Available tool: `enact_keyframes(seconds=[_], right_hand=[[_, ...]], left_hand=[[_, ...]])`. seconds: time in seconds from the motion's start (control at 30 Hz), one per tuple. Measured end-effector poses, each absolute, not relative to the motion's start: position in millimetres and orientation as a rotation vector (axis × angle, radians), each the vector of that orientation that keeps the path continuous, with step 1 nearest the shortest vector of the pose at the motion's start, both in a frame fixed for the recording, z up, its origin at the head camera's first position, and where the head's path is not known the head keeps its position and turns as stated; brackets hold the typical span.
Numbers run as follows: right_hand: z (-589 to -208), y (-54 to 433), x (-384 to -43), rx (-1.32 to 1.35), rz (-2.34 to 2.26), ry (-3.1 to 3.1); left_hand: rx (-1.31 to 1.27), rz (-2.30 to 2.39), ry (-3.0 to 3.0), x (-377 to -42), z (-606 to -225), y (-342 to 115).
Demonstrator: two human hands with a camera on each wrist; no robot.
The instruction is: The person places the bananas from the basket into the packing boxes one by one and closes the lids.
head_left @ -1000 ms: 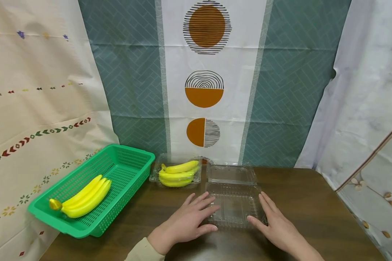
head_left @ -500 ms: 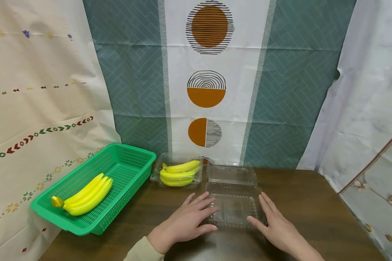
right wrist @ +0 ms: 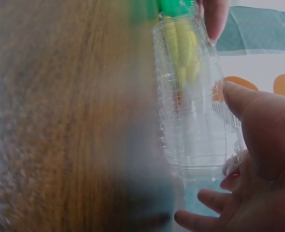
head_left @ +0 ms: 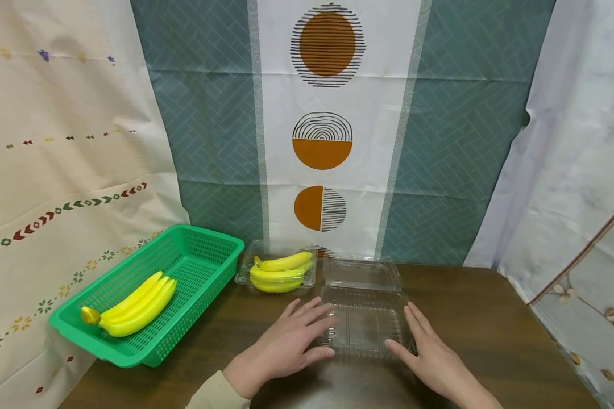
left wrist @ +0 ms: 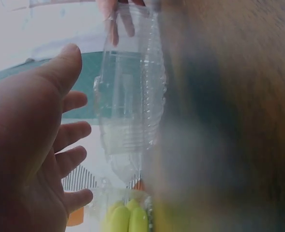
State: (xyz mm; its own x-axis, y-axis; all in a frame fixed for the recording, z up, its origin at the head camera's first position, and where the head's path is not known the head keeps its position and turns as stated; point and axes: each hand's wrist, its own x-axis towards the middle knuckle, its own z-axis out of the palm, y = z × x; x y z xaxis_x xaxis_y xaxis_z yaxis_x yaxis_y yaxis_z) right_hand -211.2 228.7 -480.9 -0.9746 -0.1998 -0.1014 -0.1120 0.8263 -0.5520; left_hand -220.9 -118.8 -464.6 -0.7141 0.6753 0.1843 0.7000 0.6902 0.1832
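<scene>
An unfolded clear plastic clamshell container (head_left: 360, 326) lies on the table with its lid (head_left: 363, 274) laid back toward the curtain. My left hand (head_left: 286, 346) hovers at its left side with fingers spread; in the left wrist view a gap shows between those fingers and the container. At the right side, my right hand (head_left: 432, 355) has its fingers stretched along the container's edge and its thumb by the near right corner. From the right wrist view, the thumb (right wrist: 239, 99) is right at the rim. Nothing is visible inside this container.
A green plastic basket (head_left: 199, 275) stands on the left, holding a bunch of bananas (head_left: 138, 307). Behind my left hand sits another clear container (head_left: 251, 278) with bananas (head_left: 278, 278) inside. Patterned curtains (head_left: 327, 170) rise behind the brown table (head_left: 471, 312).
My left hand has drifted slightly left, away from the container's side. The right hand has barely shifted, and the container stays in place. The head view has turned a little.
</scene>
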Motion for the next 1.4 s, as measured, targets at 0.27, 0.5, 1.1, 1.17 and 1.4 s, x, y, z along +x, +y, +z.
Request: enact_keyframes(seconds=[0.27, 0.5, 1.1, 1.17, 1.4], right_hand=[[-481.7, 228.0, -211.8, -0.246, -0.877, 2.840], [-479.8, 228.9, -213.7, -0.266, -0.904, 2.825], [-482.4, 228.8, -212.8, -0.274, -0.918, 2.839], [-483.1, 228.9, -212.2, -0.269, -0.916, 2.841], [-484.8, 229.9, -209.6, -0.264, -0.927, 2.843]], left_hand=[[-1.022, -0.328, -2.708, -213.4, -449.5, -136.5], [-0.880, -0.260, -2.632, -209.0, -434.2, -155.1], [-0.655, -0.130, -2.611, -198.5, -404.6, -208.0], [-0.642, -0.124, -2.604, -196.7, -401.6, -214.3], [-0.593, -0.106, -2.600, -191.4, -388.1, -235.4]])
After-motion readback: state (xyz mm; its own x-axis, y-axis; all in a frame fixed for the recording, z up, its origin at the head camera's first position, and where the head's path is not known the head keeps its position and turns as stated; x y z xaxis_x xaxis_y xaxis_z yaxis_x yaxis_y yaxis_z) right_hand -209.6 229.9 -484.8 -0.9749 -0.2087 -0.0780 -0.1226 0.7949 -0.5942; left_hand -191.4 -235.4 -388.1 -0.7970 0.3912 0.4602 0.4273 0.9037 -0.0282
